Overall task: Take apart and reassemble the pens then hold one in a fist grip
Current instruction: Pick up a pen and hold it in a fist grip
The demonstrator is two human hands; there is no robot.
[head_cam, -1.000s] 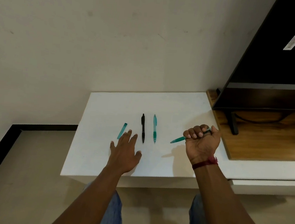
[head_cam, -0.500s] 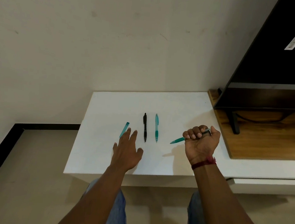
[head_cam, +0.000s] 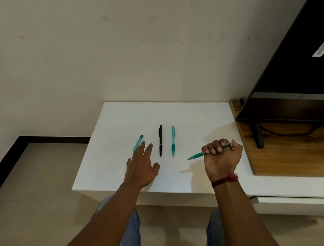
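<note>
The right hand [head_cam: 221, 157] is shown closed into a fist around a green pen [head_cam: 196, 156], the four fingers being curled over the barrel and the thumb laid at the far side. The pen's tip is seen projecting to the left of the fist, slanted down toward the white table [head_cam: 187, 115] and raised above it, while a short length of the other end emerges beside the thumb. A red thread band [head_cam: 223, 181] is worn on the right wrist. The left hand [head_cam: 141, 166] is presented open and palm down over the table, with the fingers straight and slightly spread and nothing held; whether the palm rests on the surface cannot be told. At the left fingertips a short teal pen piece [head_cam: 138, 142] is laid at a slant. Its near end is overlapped by one fingertip, though contact cannot be confirmed. Between the two hands and a little beyond them, a black pen [head_cam: 160, 140] and a translucent teal pen [head_cam: 173, 140] are laid side by side, parallel and apart, with their tips directed toward the person. To the right of the right hand the white top is adjoined by a wooden surface [head_cam: 290, 162], on which a dark television [head_cam: 307, 66] is stood. A pale wall [head_cam: 125, 42] is seen beyond the hands. Below the forearms, blue denim knees [head_cam: 131, 233] and a beige floor [head_cam: 25, 199] are visible.
</note>
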